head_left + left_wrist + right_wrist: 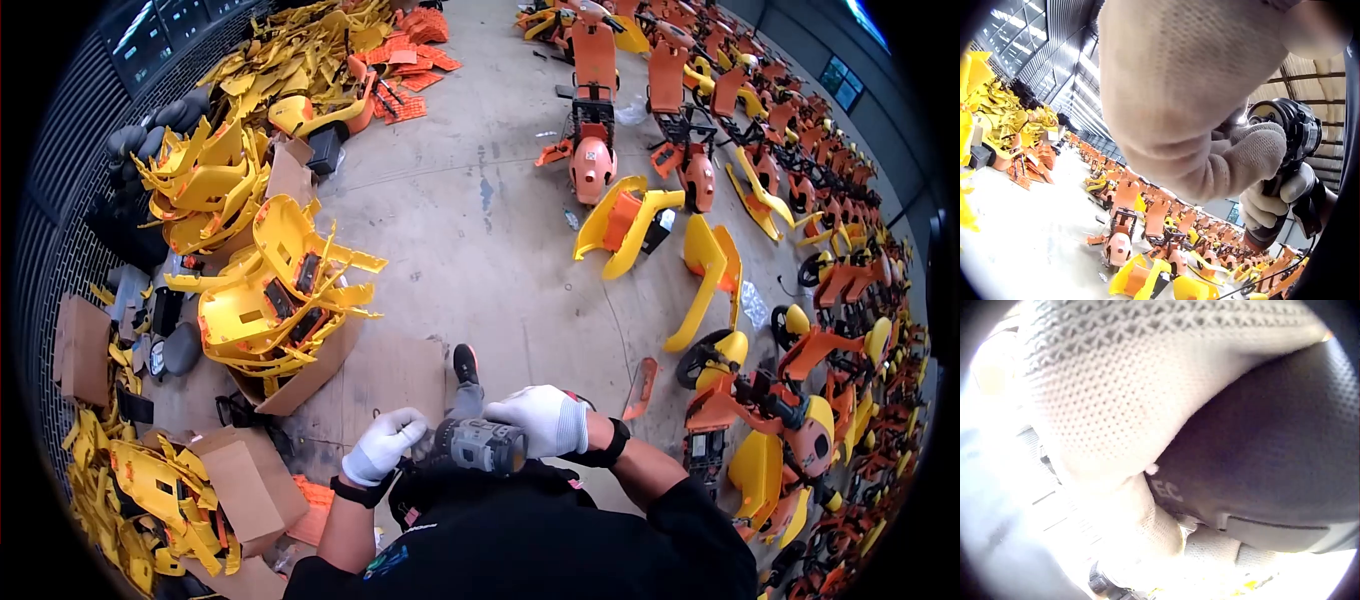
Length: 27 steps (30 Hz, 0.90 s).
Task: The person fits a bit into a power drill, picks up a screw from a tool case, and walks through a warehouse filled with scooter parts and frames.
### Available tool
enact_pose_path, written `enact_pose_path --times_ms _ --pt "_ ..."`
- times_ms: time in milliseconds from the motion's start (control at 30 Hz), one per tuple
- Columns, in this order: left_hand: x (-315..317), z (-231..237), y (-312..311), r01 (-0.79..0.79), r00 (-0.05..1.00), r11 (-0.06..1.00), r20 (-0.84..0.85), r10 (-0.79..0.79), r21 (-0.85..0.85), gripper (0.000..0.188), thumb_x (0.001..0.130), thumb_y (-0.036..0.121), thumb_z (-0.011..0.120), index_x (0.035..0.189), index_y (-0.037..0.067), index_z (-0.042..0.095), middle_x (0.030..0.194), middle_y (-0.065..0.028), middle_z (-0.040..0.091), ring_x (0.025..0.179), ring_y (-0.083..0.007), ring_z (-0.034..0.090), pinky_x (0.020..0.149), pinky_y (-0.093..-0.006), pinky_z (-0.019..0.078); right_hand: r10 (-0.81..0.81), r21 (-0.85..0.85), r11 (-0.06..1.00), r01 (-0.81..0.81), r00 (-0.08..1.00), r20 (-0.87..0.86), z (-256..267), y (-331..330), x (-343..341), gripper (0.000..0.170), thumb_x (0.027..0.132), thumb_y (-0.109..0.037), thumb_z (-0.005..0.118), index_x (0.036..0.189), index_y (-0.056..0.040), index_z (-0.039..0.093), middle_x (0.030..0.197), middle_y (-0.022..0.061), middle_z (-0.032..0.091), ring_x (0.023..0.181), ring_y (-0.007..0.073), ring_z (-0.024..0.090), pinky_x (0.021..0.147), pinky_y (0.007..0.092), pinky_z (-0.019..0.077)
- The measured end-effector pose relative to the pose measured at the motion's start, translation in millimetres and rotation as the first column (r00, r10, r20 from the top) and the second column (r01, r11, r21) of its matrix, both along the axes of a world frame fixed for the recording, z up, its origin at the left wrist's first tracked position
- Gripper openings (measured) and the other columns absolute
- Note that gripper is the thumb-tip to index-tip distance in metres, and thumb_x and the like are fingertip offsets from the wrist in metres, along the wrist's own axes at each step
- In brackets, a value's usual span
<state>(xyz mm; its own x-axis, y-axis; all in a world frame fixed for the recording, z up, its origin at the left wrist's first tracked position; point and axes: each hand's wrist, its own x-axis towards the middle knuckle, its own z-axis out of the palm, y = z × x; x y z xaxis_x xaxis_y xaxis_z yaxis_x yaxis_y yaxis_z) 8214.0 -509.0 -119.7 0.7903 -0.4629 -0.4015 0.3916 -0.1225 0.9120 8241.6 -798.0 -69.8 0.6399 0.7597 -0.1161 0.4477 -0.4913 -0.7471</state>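
In the head view, a grey and black power drill [480,445] lies level in front of the torso, its front end toward the left. The white-gloved right hand [540,420] grips it; the left wrist view shows those fingers round the handle below the drill body [1300,131]. At the drill's front end is the gloved left hand [385,447], fingers curled and fingertips against that end. Any small part between them is hidden by the left hand [1179,94]. Close up in the right wrist view, the right glove [1104,394] lies against the dark tool housing [1254,450].
Yellow plastic shells [240,310] are stacked in a cardboard box at the left, beside another carton [250,485]. Rows of orange ride-on bodies [595,165] fill the right. Loose yellow parts [705,275] and an orange strip [642,388] lie on the concrete floor [480,260].
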Motion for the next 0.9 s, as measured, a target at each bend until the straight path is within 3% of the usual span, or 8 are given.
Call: enact_pose_path --times_ms 200,333,500,600,667,800,867,900 --pt "205 -5 -30 0.129 0.991 0.988 -0.028 -0.127 0.082 0.023 0.098 0.026 0.056 0.095 0.003 0.061 0.079 0.0004 0.062 0.068 -0.0069 0.056 0.063 -0.0228 0.0477 -0.143 -0.156 0.977 0.143 0.99 0.01 -8 -21 162 0.036 0.072 -0.019 0.069 0.105 -0.0091 0.059 0.083 0.018 0.065 0.082 0.0389 0.064 0.071 0.0453 0.051" --pt "328 11 -51 0.286 0.958 0.958 0.0 -0.286 0.036 0.019 0.095 0.02 0.057 0.095 0.001 0.062 0.077 -0.0012 0.061 0.068 -0.0074 0.057 0.063 -0.0238 0.0484 -0.258 0.0 0.966 0.258 0.965 -0.043 -15 -49 242 0.041 0.07 -0.022 0.072 0.107 -0.0073 0.059 0.081 0.0189 0.065 0.08 0.0405 0.063 0.068 0.0435 0.0509" --pt "455 13 -69 0.332 0.923 0.929 0.143 -0.356 0.165 0.023 0.091 0.02 0.061 0.099 -0.002 0.065 0.082 -0.0074 0.067 0.076 -0.0113 0.061 0.071 -0.0269 0.0494 -0.349 0.177 0.837 0.519 0.754 -0.556 -40 -64 338 0.043 0.079 -0.017 0.068 0.119 -0.0046 0.059 0.081 0.0138 0.067 0.066 0.0327 0.064 0.066 0.0359 0.052" --pt "538 1 -77 0.319 0.921 0.936 0.182 -0.343 0.149 0.024 0.091 0.021 0.062 0.099 -0.002 0.065 0.081 -0.0075 0.067 0.074 -0.0119 0.062 0.07 -0.028 0.0501 -0.357 0.313 0.843 0.437 0.891 -0.282 -71 -67 420 0.04 0.078 -0.016 0.068 0.116 -0.0048 0.06 0.083 0.0137 0.067 0.07 0.0316 0.064 0.07 0.0348 0.0516" --pt "598 -13 -79 0.336 0.919 0.927 0.156 -0.362 0.166 0.024 0.091 0.022 0.062 0.1 0.0 0.065 0.092 -0.01 0.067 0.082 -0.0158 0.063 0.074 -0.03 0.0509 -0.358 0.214 0.883 0.418 0.894 -0.271 -77 -76 484 0.037 0.079 -0.016 0.068 0.114 -0.0059 0.06 0.083 0.0131 0.066 0.074 0.031 0.064 0.073 0.0345 0.051" --pt "712 -1 -86 0.213 0.919 0.946 0.279 -0.279 0.246 0.02 0.089 0.016 0.063 0.097 -0.002 0.065 0.081 -0.0066 0.066 0.072 -0.0123 0.062 0.067 -0.0284 0.0498 -0.309 0.269 0.88 0.392 0.901 -0.304 -69 -80 632 0.031 0.08 -0.018 0.068 0.108 -0.0064 0.061 0.078 0.0127 0.065 0.075 0.0339 0.065 0.07 0.0362 0.0509" --pt "770 7 -78 0.178 0.924 0.931 0.272 -0.27 0.32 0.019 0.089 0.015 0.063 0.097 -0.002 0.065 0.081 -0.0062 0.066 0.072 -0.0121 0.062 0.067 -0.0283 0.0496 -0.281 0.025 0.92 0.392 0.702 -0.655 -23 -76 705 0.029 0.081 -0.019 0.067 0.105 -0.0056 0.061 0.076 0.0136 0.065 0.073 0.0354 0.065 0.066 0.0373 0.0506" --pt "795 2 -72 0.11 0.929 0.944 0.306 -0.21 0.311 0.018 0.089 0.014 0.063 0.096 -0.002 0.065 0.08 -0.0056 0.065 0.072 -0.0121 0.062 0.067 -0.0283 0.0495 -0.231 0.139 0.949 0.282 0.925 -0.301 -48 -78 736 0.033 0.079 -0.021 0.068 0.107 -0.0058 0.061 0.075 0.0159 0.065 0.072 0.037 0.065 0.065 0.0387 0.0509"
